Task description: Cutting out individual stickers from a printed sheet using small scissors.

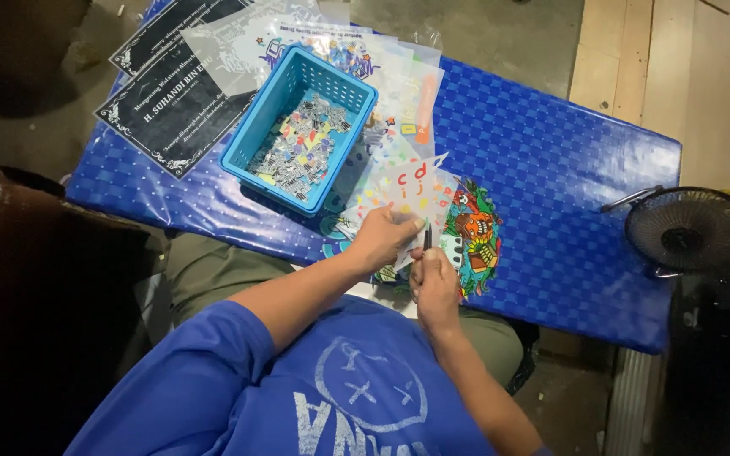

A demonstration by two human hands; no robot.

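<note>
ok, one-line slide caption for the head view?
Left hand holds a letter sticker sheet while right hand works it with a thin dark tool, beside a blue basket.

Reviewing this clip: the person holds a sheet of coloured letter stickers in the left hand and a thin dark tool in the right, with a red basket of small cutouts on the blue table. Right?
Not quite: the basket is blue, not red, as the head view shows. The rest holds: the left hand holds the sticker sheet, the right hand holds the thin dark tool, and the table is blue.

Blue checkered table cover point(551, 169), light-blue basket point(251, 135) w/ multicolour bits, black sheets point(171, 110) w/ white print, multicolour letter sheet point(407, 190).
</note>
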